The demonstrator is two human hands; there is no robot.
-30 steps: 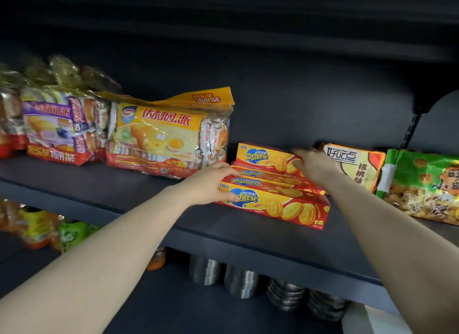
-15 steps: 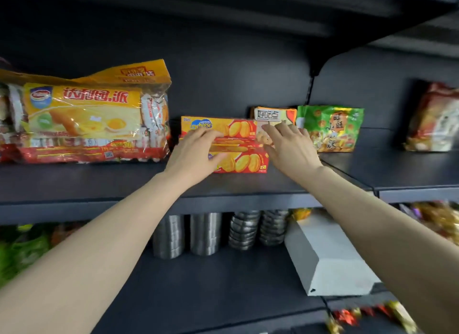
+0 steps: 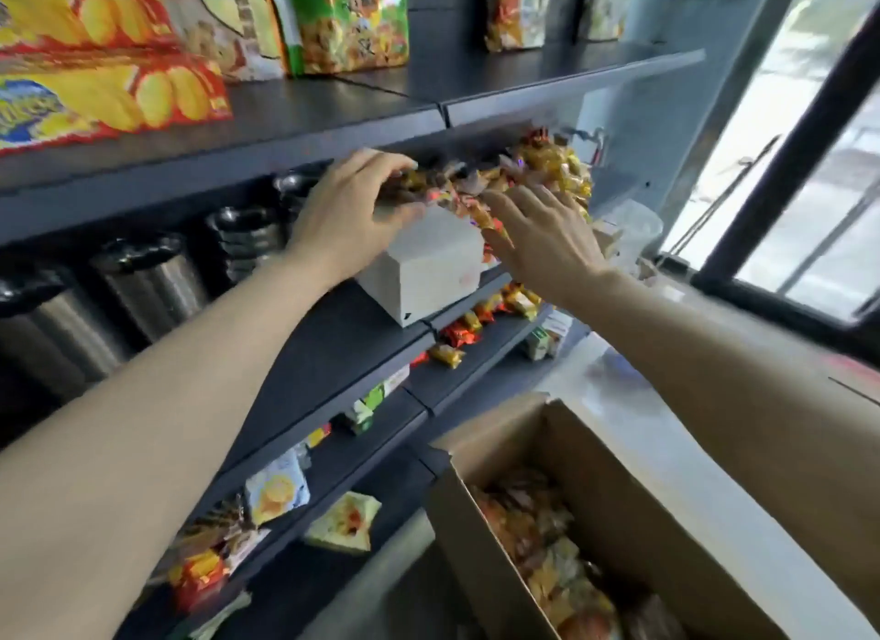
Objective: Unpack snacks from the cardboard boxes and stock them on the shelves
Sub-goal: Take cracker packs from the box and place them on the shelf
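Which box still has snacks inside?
The brown cardboard box at the bottom right, open and full of wrapped snacks. The white box on the shelf is closed.

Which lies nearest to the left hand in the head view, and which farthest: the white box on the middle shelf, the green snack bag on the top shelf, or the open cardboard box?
1. White box: right under the left hand, on the middle shelf.
2. Green snack bag: above, on the top shelf.
3. Open cardboard box: lowest, at lower right, with snacks inside.

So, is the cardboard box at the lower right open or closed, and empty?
Open and not empty: the cardboard box has its flap up, and wrapped snacks show inside.
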